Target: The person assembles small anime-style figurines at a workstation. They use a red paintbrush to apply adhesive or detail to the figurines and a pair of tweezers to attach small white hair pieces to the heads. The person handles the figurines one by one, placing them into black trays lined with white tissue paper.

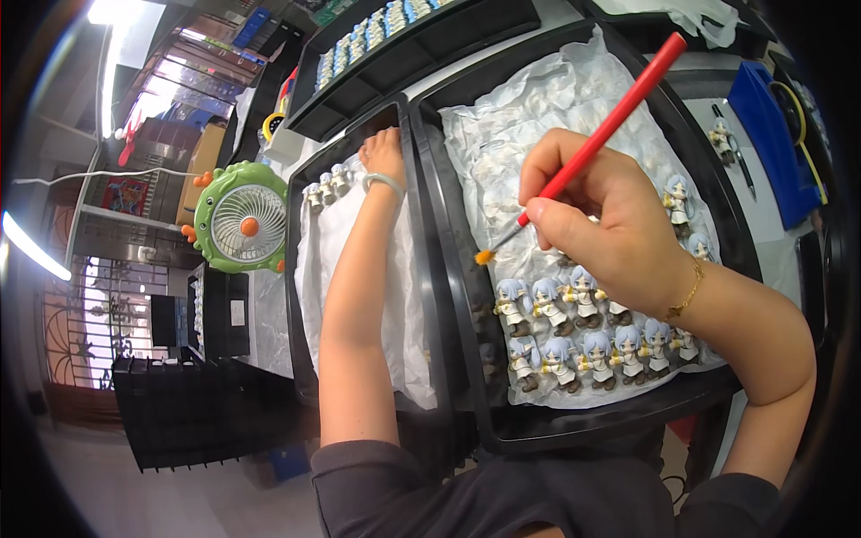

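My right hand (pixel 619 224) pinches a paintbrush (pixel 619 121) with a long red handle. Its orange-yellow bristles point down over the left side of a black tray (pixel 489 426). White crinkled paper lines this tray, and rows of small figurines (pixel 549 303) with pale blue hair, white clothes and brown boots lie on it. My left hand (pixel 384 154) reaches to the far end of a second paper-lined black tray (pixel 299 363), beside several small figurines (pixel 337 179). Its fingers curl downward, and whatever they hold is hidden from view.
A green animal-shaped fan (pixel 244 220) stands left of the left tray. Beyond lies a black divided tray (pixel 421 58) with blue and white items. On the right are a blue bin (pixel 771 148), a dark pen (pixel 744 170) and a single figurine (pixel 720 142).
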Demonstrator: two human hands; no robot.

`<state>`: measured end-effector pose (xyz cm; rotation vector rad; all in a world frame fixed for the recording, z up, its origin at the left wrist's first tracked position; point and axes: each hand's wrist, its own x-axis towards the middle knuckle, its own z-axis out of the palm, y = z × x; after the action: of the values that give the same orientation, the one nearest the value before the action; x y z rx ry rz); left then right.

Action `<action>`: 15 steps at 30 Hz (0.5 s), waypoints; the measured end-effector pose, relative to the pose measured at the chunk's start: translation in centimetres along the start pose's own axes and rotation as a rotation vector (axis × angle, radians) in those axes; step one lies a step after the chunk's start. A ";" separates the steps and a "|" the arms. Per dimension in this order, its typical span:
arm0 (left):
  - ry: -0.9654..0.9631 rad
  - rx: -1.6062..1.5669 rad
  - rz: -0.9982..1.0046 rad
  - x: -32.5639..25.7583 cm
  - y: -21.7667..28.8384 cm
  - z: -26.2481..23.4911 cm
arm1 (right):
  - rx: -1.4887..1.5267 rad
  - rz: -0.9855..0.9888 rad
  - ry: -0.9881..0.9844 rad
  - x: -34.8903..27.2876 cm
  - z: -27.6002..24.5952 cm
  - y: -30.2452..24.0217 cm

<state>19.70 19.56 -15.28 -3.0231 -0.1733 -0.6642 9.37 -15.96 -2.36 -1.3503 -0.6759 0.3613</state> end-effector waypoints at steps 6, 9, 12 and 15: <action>-0.016 0.089 0.126 -0.4 -2.4 0.3 | 0.025 -0.103 0.052 0.6 -0.1 -0.1; -0.231 -0.318 -0.186 0.6 -0.5 -3.2 | 0.046 -0.154 0.071 0.6 -0.3 -0.1; 0.315 -0.418 0.161 0.9 2.6 -7.2 | 0.097 -0.233 0.110 0.5 -0.2 -0.5; 0.002 -0.729 0.231 -2.4 10.2 -10.2 | 0.073 -0.260 0.124 0.5 -0.2 -0.5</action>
<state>14.48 8.55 -7.21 -3.6203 0.5304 -0.8574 9.82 -15.92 -1.75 -1.1879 -0.7179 0.0916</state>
